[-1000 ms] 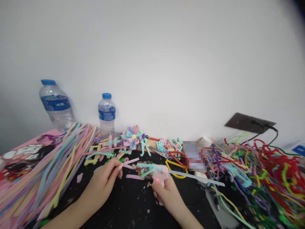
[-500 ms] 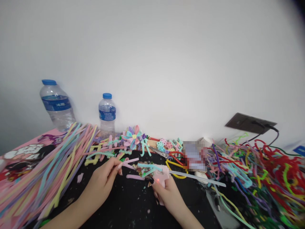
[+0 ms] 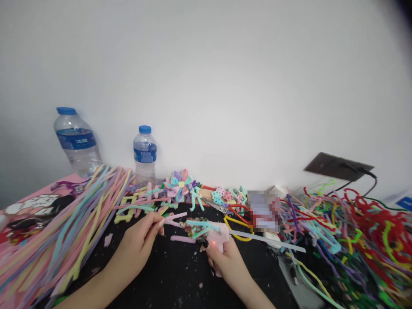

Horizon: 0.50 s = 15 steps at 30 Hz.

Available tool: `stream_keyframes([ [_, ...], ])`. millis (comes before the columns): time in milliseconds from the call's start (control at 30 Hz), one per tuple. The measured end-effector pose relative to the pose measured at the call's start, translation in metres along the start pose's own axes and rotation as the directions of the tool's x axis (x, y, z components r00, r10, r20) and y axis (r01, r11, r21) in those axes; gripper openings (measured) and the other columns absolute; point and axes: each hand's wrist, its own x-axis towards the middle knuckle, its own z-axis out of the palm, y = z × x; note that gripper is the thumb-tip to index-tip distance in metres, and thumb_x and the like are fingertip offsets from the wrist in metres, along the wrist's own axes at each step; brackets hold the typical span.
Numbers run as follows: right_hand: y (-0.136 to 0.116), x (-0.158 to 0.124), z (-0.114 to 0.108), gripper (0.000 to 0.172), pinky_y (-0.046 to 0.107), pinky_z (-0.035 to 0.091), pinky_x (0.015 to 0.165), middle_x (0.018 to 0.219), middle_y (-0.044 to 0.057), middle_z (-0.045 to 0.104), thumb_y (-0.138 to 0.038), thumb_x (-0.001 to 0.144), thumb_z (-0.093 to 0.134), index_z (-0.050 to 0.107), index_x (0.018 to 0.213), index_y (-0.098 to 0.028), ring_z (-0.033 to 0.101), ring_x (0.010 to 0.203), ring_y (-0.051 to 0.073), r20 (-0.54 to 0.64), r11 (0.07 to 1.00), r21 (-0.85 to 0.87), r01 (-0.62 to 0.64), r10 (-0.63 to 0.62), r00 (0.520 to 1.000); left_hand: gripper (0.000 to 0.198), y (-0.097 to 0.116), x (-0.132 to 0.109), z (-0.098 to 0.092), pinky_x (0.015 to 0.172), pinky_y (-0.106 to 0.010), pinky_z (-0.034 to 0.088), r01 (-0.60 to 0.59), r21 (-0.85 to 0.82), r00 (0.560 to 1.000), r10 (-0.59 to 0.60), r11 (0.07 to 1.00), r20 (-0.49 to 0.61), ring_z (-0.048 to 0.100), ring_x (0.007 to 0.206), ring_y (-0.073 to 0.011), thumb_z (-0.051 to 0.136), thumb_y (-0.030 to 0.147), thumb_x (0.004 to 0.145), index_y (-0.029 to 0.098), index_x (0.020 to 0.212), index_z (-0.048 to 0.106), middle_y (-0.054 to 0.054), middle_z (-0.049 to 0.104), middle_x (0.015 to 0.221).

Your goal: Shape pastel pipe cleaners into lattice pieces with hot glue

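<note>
My right hand (image 3: 227,261) grips a pink glue gun (image 3: 218,238) whose red light is on; a clear glue stick (image 3: 267,241) pokes out of its back toward the right. The nozzle points left at a small pink pipe-cleaner piece (image 3: 174,220) pinched in the fingers of my left hand (image 3: 141,240). Both hands hover just above the black table top (image 3: 167,274). Teal pipe-cleaner bits (image 3: 201,226) lie over the gun's front.
Two water bottles (image 3: 76,141) (image 3: 144,153) stand at the wall. Long pastel pipe cleaners (image 3: 64,231) fan out at left; a tangled coloured pile (image 3: 354,231) fills the right. A pipe-cleaner flower (image 3: 180,185) and scissors (image 3: 214,205) lie behind the hands. A wall socket (image 3: 337,166) holds a plug.
Almost nothing: my left hand with the pink piece has crept slightly up and left; the glue gun stays in place.
</note>
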Motion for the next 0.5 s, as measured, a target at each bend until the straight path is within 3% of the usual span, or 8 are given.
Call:
stream_keyframes([
  [500, -0.0046, -0.0004, -0.0002, 0.024, 0.020, 0.032, 0.044, 0.045, -0.007, 0.041, -0.041, 0.078, 0.057, 0.057, 0.075, -0.017, 0.038, 0.042, 0.009, -0.011, 0.999, -0.052, 0.014, -0.014, 1.000, 0.023, -0.0010, 0.0002, -0.0003, 0.061, -0.024, 0.040, 0.001, 0.026, 1.000, -0.001, 1.000, 0.015, 0.054, 0.061, -0.0159, 0.032, 0.029, 0.091, 0.021, 0.074, 0.046, 0.002, 0.053, 0.067],
])
